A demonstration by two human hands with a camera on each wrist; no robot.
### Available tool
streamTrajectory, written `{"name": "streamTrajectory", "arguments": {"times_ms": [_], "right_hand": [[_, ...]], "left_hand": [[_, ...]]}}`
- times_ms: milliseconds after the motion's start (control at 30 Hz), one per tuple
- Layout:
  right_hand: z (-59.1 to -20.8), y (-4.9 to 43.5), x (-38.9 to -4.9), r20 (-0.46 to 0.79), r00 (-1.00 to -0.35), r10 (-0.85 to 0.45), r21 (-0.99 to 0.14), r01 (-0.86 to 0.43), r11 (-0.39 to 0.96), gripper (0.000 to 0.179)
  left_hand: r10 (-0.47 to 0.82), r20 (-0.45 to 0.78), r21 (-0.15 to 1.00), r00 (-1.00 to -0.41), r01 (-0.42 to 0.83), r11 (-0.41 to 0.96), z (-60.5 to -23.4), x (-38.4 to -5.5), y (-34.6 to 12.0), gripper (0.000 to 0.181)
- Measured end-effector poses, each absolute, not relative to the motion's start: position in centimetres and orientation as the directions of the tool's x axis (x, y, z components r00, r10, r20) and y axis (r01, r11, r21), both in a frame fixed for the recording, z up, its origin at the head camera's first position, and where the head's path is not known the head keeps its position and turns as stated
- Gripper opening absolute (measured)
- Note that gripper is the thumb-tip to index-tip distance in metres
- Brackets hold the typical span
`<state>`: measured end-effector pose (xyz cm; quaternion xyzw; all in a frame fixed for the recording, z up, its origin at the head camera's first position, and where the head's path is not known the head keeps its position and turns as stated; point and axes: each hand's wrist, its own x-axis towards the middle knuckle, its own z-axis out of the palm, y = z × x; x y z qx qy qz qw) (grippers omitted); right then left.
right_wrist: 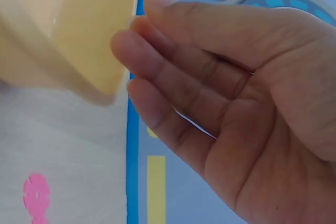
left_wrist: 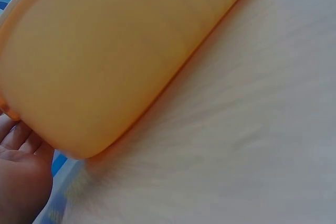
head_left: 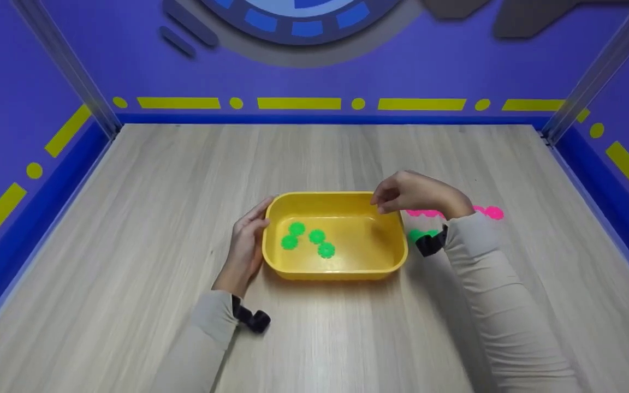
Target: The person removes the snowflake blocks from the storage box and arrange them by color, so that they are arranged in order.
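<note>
A yellow plastic basin (head_left: pixel 342 265) sits on the table with several green notched building discs (head_left: pixel 326 250) lying in its left half. My left hand (head_left: pixel 246 240) grips the basin's left side, thumb at the rim and fingers along the outer wall. In the left wrist view, the fingers (left_wrist: pixel 23 137) reach up under the rim. Over the basin's far right corner is my right hand (head_left: pixel 413 194), its fingers loosely bent. The right wrist view shows nothing between thumb and fingertips. Right of the basin, pink notched discs (head_left: pixel 493 213) lie in a row, partly hidden by the right wrist.
More green discs (head_left: pixel 415 234) lie just right of the basin, partly behind the black wrist camera (head_left: pixel 429 244). The wooden table (head_left: pixel 129 245) is bounded by blue-purple panels (head_left: pixel 314 82) at the back and both sides.
</note>
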<state>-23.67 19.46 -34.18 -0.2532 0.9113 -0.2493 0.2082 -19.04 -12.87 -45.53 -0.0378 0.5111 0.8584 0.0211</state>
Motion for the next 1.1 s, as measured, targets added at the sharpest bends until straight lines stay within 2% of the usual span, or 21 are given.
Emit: {"name": "streamTrajectory", "arguments": {"times_ms": [467, 1100], "right_hand": [[-35.2, 16.0, -24.3, -0.307, -0.743, -0.594, -0.565, -0.36, 0.742, 0.026], [-36.7, 12.0, -24.8, -0.339, -0.636, -0.693, -0.589, -0.431, 0.684, 0.032]], "left_hand": [[0.009, -0.076, 0.874, -0.997, -0.071, -0.481, -45.6, -19.0, -12.9, 0.056], [0.009, -0.073, 0.864, -0.997, -0.067, -0.499, -45.4, -19.1, -12.9, 0.055]]}}
